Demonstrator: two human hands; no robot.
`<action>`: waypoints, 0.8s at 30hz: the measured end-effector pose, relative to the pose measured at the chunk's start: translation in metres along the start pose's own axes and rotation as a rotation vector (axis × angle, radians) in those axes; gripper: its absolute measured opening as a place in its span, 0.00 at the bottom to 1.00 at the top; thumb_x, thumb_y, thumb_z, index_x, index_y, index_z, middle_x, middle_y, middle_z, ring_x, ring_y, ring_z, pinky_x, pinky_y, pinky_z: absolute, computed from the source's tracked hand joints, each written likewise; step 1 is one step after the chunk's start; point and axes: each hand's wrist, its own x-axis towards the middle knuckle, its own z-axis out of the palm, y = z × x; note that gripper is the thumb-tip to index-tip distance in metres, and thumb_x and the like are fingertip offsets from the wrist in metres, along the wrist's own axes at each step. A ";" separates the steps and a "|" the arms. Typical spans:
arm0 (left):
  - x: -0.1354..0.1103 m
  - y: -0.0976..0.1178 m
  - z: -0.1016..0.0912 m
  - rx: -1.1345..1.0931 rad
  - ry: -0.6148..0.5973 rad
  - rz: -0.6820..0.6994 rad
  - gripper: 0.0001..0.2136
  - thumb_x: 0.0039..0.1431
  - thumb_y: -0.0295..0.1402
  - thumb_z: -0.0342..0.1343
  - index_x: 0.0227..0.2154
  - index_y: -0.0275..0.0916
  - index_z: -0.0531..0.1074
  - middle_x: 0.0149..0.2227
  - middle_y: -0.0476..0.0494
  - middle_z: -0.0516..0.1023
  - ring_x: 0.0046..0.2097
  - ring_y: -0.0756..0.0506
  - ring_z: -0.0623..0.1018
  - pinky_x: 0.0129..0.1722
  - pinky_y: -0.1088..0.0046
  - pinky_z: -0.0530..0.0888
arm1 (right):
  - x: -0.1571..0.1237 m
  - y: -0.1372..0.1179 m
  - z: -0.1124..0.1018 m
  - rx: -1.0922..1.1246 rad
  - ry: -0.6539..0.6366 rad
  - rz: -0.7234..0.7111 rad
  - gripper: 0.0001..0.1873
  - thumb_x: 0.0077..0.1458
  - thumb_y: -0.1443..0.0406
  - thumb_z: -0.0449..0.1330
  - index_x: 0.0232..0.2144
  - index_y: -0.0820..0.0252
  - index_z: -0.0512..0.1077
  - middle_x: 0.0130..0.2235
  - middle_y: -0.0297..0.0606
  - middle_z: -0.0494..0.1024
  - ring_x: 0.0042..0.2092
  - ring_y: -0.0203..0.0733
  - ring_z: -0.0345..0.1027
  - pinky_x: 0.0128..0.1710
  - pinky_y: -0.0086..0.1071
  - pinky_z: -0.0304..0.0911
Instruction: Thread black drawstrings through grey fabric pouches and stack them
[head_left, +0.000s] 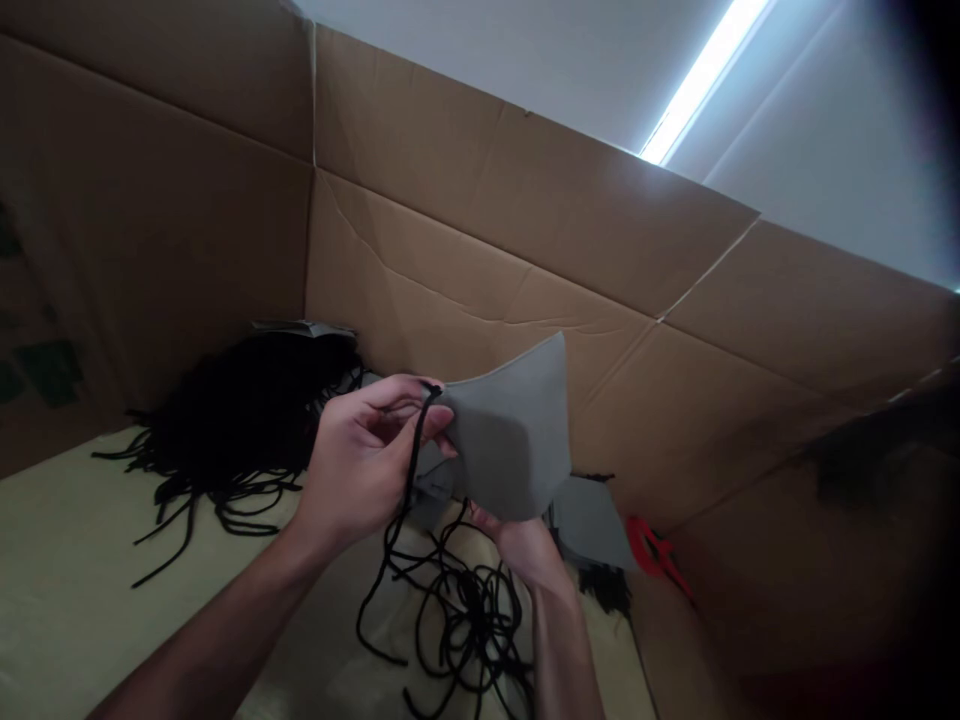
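Note:
A grey sheet [510,430], slightly curved, is held up in front of me between both hands. My left hand [367,455] pinches its left edge near the top corner, where a black cord [411,465] comes out and hangs down. Below the sheet's lower edge is my right hand [517,540], its fingers partly hidden behind the sheet and closed at its lower left corner, where another black cord shows. A tangle of loose black cords [476,610] lies beneath, between my forearms.
A large heap of black cords [240,410] sits at the left, with grey pieces [307,328] on top. More grey sheets [596,520] lie at the right beside red-handled scissors [656,550]. Cardboard walls [465,240] surround the pale work surface [67,560].

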 end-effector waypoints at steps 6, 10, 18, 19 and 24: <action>0.009 0.001 -0.012 0.037 0.083 -0.009 0.06 0.60 0.34 0.71 0.34 0.37 0.82 0.24 0.48 0.83 0.26 0.48 0.82 0.25 0.77 0.79 | 0.005 0.005 -0.001 0.090 -0.116 0.126 0.10 0.50 0.57 0.65 0.29 0.57 0.72 0.31 0.36 0.78 0.34 0.40 0.71 0.37 0.32 0.69; 0.018 0.000 -0.026 0.045 0.206 0.016 0.07 0.59 0.35 0.73 0.34 0.39 0.82 0.24 0.50 0.83 0.26 0.49 0.82 0.26 0.77 0.78 | 0.007 0.006 -0.011 0.094 -0.192 0.153 0.08 0.49 0.60 0.65 0.26 0.58 0.72 0.27 0.31 0.73 0.31 0.37 0.65 0.35 0.31 0.62; 0.029 -0.002 -0.052 -0.020 0.364 0.119 0.18 0.51 0.43 0.79 0.30 0.38 0.78 0.24 0.57 0.79 0.23 0.55 0.77 0.22 0.80 0.74 | 0.001 0.011 -0.043 0.005 -0.220 0.165 0.05 0.49 0.65 0.61 0.24 0.58 0.70 0.23 0.27 0.66 0.29 0.36 0.57 0.31 0.29 0.53; 0.029 -0.003 -0.053 -0.032 0.372 0.119 0.18 0.51 0.43 0.80 0.30 0.38 0.77 0.24 0.58 0.78 0.23 0.55 0.76 0.22 0.79 0.73 | 0.000 0.013 -0.045 -0.014 -0.214 0.165 0.05 0.49 0.66 0.61 0.24 0.58 0.69 0.23 0.27 0.65 0.29 0.36 0.57 0.31 0.29 0.53; 0.034 -0.001 -0.058 -0.151 0.475 0.137 0.13 0.59 0.29 0.75 0.28 0.38 0.74 0.22 0.63 0.74 0.23 0.59 0.75 0.24 0.82 0.74 | -0.004 0.036 -0.063 -0.134 -0.194 0.189 0.11 0.60 0.64 0.64 0.26 0.59 0.70 0.27 0.29 0.68 0.32 0.37 0.63 0.34 0.31 0.60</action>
